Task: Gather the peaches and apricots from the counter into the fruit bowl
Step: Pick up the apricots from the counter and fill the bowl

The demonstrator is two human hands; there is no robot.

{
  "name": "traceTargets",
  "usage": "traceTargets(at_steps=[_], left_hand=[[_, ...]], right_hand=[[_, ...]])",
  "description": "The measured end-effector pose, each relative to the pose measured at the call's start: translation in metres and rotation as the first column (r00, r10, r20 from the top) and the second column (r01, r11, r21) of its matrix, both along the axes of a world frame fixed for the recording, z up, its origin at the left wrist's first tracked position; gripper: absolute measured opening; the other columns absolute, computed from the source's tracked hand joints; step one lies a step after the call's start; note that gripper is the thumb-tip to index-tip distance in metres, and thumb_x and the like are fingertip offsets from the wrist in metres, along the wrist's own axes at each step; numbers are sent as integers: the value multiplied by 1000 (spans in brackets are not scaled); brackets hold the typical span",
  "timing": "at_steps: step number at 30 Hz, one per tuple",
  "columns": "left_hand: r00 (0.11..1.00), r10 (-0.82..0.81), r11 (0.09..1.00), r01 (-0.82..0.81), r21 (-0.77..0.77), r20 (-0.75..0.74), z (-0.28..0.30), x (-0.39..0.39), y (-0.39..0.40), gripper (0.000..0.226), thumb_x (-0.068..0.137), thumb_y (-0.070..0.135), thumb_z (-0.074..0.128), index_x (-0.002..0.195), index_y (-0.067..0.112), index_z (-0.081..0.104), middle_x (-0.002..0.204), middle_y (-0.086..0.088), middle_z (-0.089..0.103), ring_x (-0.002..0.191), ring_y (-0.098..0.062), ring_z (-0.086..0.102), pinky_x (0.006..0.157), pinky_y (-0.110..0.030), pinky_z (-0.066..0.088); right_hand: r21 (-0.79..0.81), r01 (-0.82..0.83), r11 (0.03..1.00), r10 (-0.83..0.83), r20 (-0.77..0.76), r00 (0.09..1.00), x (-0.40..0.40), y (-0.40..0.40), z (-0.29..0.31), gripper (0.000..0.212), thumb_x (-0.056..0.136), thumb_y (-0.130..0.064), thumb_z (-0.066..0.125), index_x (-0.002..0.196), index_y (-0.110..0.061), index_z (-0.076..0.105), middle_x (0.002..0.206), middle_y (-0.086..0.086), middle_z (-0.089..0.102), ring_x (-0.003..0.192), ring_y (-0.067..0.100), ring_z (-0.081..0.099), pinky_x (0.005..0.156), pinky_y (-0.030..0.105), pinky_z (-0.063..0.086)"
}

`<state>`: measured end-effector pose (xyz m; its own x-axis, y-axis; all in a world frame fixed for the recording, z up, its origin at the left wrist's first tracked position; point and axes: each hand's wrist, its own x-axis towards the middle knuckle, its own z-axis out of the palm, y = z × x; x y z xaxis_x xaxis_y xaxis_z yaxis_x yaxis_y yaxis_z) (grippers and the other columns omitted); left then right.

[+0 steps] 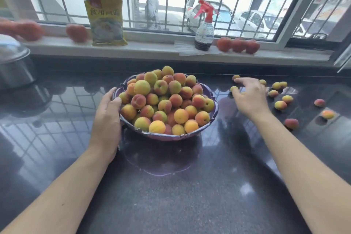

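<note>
A fruit bowl (212, 99) sits on the counter (171, 195) straight in front of you, heaped with fruit. Your left hand (107, 119) rests against the bowl's left rim. Your right hand (248, 95) is to the right of the bowl, over loose apricots (280, 105) scattered across the counter's right side. Behind the counter runs a windowsill (152, 48). On it, from left to right: two peaches (77, 32), a standing packet (106, 20), a spray bottle (204, 30), then three more peaches (238, 45) side by side. A lidded pot (15, 66) sits at the counter's far left.
</note>
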<state>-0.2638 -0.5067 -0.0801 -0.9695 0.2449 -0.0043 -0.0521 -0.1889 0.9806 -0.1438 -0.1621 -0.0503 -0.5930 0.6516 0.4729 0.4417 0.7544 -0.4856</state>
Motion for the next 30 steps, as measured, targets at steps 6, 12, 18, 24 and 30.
traceTargets(at_steps=[6,12,18,24,30], left_hand=[[999,32,999,-32,10,-3,-4,-4,3,54,91,38,53,143,32,63,136,-2,73,121,-22,74,96,-44,60],[1000,21,1000,-21,13,-5,-4,-5,1,56,91,37,53,146,29,62,137,-5,73,124,-25,73,105,-51,58],[999,-4,1000,4,5,-36,-8,-8,0,57,94,36,52,148,23,60,138,-9,72,123,-28,73,103,-52,59],[999,19,1000,-19,14,-29,-9,-7,2,53,91,40,53,143,34,63,135,-2,73,120,-22,74,102,-50,60],[999,43,999,-43,-19,-28,-10,-7,1,54,88,46,55,141,37,63,137,-1,72,126,-24,70,110,-58,54]], right_hand=[[70,114,991,-131,368,921,-17,51,-50,47,97,-32,43,140,-12,50,154,21,35,144,39,25,120,45,18],[182,139,973,-184,255,949,-11,51,-53,37,93,-14,43,123,-6,64,131,21,61,123,42,50,110,42,31],[223,259,940,-299,167,940,3,46,-46,34,97,-14,52,127,-18,68,122,18,67,114,43,47,95,43,40],[-49,94,994,-89,98,991,8,24,-14,30,94,-24,67,123,-15,68,117,13,69,110,33,63,89,32,50],[-141,-693,707,653,-245,716,31,-102,66,24,86,-24,80,107,-17,72,97,-3,72,91,10,67,81,21,52]])
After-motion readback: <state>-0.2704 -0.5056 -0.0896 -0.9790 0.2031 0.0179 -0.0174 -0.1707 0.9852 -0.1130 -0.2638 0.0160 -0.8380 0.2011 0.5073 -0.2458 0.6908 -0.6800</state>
